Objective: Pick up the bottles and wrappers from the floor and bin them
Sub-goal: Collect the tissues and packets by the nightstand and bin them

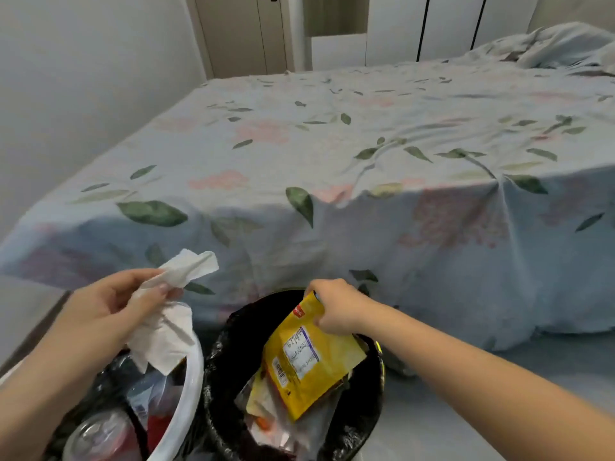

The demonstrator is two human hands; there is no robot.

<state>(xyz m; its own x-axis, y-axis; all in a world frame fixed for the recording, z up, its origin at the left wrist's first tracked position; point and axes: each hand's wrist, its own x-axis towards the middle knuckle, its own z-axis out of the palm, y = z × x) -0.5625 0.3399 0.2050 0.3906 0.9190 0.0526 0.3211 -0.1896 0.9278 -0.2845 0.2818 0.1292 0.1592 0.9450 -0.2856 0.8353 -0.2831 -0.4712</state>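
Binning well underway, judging by the fill. Bed (pixel 332 144) with floral sheet fills the background; two bins sit on the floor at its foot. Black-lined bin (pixel 229 354) in the middle already holds wrappers and clear plastic. White-rimmed bin (pixel 194 371) at the lower left holds a bottle (pixel 100 434) and other scraps.

Right hand (pixel 336 307) pinches the top edge of the yellow wrapper (pixel 309 357), which hangs into the black bin's mouth, not let go yet. Left hand (pixel 109 314) grips a crumpled white tissue (pixel 166 334) over the white bin's rim, also unreleased.

Left to do: drop both, I'd say.

Can't see: the floor, mostly hidden behind bins and arms, so any remaining litter is unknown. White bin cut off by the bottom edge. Wrapper print too blurred to read.
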